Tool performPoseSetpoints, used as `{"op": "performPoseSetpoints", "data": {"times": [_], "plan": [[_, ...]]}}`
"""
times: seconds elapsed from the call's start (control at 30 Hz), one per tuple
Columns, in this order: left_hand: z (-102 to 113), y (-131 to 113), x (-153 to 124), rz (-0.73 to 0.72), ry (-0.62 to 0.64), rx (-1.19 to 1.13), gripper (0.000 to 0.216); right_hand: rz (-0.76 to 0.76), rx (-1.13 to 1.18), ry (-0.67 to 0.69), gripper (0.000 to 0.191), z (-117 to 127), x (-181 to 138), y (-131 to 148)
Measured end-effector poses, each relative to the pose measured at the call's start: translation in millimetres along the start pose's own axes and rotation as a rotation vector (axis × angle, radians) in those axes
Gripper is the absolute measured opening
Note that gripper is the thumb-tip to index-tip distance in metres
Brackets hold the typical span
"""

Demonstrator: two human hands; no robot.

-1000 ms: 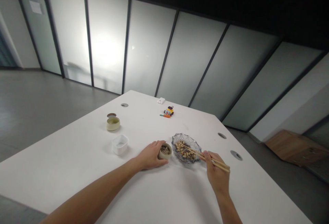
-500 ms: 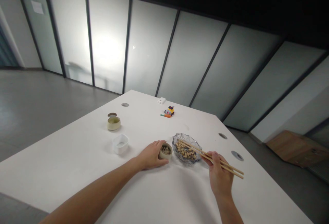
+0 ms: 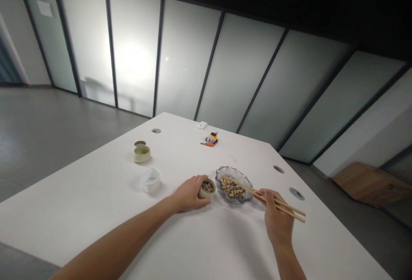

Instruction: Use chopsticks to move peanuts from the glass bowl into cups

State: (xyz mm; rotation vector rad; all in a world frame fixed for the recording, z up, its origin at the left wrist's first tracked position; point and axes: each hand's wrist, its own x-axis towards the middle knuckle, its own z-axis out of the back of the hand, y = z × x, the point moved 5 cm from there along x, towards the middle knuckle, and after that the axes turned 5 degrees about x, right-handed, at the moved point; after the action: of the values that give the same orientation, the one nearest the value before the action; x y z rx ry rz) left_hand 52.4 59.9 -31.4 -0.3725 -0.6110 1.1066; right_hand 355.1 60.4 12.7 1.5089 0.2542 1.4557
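Observation:
My left hand [image 3: 189,193] is wrapped round a small beige cup [image 3: 202,194] on the table. Sunflower seeds [image 3: 207,187], as they appear, lie in that cup. Just right of it stands a clear scalloped glass bowl [image 3: 244,176] with peanuts [image 3: 236,193] in it. A pair of wooden chopsticks [image 3: 283,205] is gripped in my right hand [image 3: 276,218], to the right of the bowl. The chopstick tips reach over the bowl's rim and down among the peanuts. Whether a peanut is pinched between the tips is too small to tell.
On the white table [image 3: 112,211] to the left are a white square dish [image 3: 150,185] and a pale green bowl [image 3: 142,157]. Farther back lie a toy carrot [image 3: 209,144], a yellow toy vehicle [image 3: 212,137] and a white box [image 3: 202,125]. Round cable holes [image 3: 296,194] dot the tabletop.
My right hand has shifted very slightly to the right, and the chopstick tips have moved a little within the peanuts. My left hand stays on the cup.

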Motion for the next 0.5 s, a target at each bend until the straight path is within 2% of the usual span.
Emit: {"op": "performPoseSetpoints", "data": {"times": [0.13,0.27,0.5], "plan": [[0,0,0,0.005,-0.004,-0.002,0.076,0.112,-0.209,-0.057,0.063,16,8,8],[0,0,0,0.001,0.0,-0.002,0.076,0.24,-0.313,-0.013,0.066,17,9,9],[0,-1,0,0.002,0.004,-0.006,0.076,0.232,-0.288,0.108,0.066,9,7,4]]}}
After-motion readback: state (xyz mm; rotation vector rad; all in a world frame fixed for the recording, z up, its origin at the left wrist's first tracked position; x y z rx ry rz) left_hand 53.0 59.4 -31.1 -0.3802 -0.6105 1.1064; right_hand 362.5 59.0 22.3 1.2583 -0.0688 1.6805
